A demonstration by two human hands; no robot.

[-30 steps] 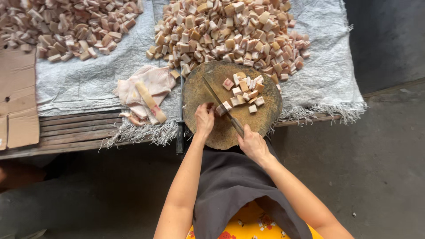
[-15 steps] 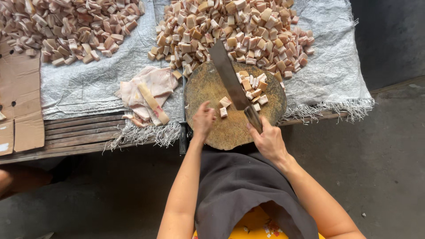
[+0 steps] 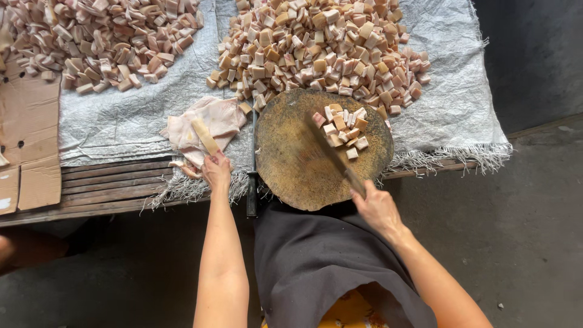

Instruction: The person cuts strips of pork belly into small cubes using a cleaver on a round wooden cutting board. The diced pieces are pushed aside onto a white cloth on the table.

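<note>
A round wooden chopping block (image 3: 297, 164) rests on the table's front edge. Several cut meat cubes (image 3: 341, 126) lie on its far right side. My right hand (image 3: 375, 206) grips the handle of a cleaver (image 3: 328, 149), whose blade lies across the block beside the cubes. My left hand (image 3: 217, 170) reaches left of the block and touches a pale strip of raw meat (image 3: 204, 135) lying on a slab of raw meat (image 3: 203, 124).
A grey woven sheet (image 3: 121, 121) covers the wooden table (image 3: 109, 188). Two big heaps of meat cubes lie behind: one (image 3: 322, 48) beyond the block, one (image 3: 103, 36) at far left. Flat cardboard (image 3: 27, 140) sits left. A dark rod (image 3: 252, 176) lies beside the block.
My left hand left the block and went left to the meat strip. The cleaver came down from its raised tilt and now lies low across the block, pushing cubes to the far right.
</note>
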